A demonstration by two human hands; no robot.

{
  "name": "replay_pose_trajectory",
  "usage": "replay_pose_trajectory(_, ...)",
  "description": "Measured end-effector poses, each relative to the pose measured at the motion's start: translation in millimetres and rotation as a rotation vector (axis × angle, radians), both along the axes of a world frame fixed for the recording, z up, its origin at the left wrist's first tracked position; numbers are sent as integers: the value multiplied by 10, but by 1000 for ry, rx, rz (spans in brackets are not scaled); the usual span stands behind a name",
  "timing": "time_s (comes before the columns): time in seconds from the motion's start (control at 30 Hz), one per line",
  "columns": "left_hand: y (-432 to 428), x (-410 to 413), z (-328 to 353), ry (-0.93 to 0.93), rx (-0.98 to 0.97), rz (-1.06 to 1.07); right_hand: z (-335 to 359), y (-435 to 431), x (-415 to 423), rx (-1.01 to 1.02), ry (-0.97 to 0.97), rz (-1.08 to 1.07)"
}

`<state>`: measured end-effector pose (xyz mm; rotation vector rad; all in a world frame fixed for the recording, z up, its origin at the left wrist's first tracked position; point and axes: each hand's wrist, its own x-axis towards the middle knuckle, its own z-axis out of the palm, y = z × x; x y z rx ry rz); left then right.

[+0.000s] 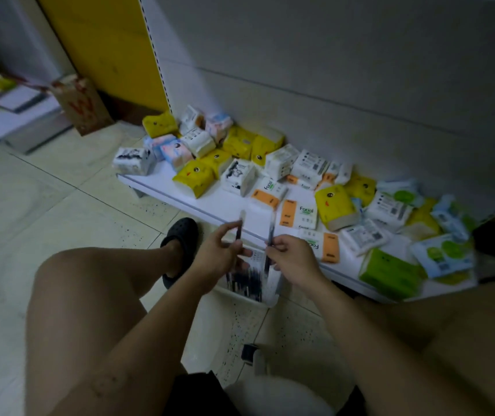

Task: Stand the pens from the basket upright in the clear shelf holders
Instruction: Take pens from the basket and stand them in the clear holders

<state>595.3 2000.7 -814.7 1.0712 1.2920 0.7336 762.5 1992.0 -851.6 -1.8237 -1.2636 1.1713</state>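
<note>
Far left: a brown paper bag [81, 103] stands on the floor against a yellow panel. It plays no part in the task.

Left of centre: a black clog [180, 235] is planted on the tiled floor just beside the work area, and the person appears to be crouching.

Left hand [219, 256]: raised above the basket, thumb and fingers pinching one dark pen [238, 232] near its lower end. The pen points up and leans slightly.

Centre: the white basket [234, 294] sits on the floor directly beneath both hands, against the front edge of the low white shelf [162, 184]. The basket pens [246, 280] lie loose inside as a dark, blurred bundle, too blurred to count.

Right hand [292, 259]: fingers curled round a second pen [270, 232] at about mid-length. This pen is near upright, its lower end reaching toward the basket.

Right: tissue packs [193, 177] in yellow, white and orange are scattered across the shelf, with a green pack [390, 273] at the near right edge.

Assessment: the step in hand is retrieval, one pen per hand taken above the basket. No clear holder appears in view, so placement has not begun for these two pens. The next move calls for carrying both pens to the holders, wherever they stand, keeping each pen vertical so it drops in end-first. The basket looks far from emptied, so the task is judged to be at an early or middle stage.
</note>
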Motion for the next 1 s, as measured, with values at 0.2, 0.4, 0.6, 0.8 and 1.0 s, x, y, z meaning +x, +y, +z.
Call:
replay_pose_trajectory(0.2, 51, 228, 331, 6, 52, 2, 441, -148, 131, 109, 87, -30)
replay_pose_trajectory(0.4, -42, 608, 745, -51, 187, -57, 1032, -147, 350, 284, 29, -63)
replay_pose_trajectory(0.6, -155, 889, 1430, -206, 376, -33, 1812, -242, 550, 494, -10, -137)
replay_pose_trajectory(0.8, -161, 1061, 2079, -204, 563, -55, 2517, -372, 714, 683, -25, -153)
replay_pose_trajectory(1.0, -192, 1390, 2673, -269, 645, -120, 2998, -541, 960, 809, -21, -183)
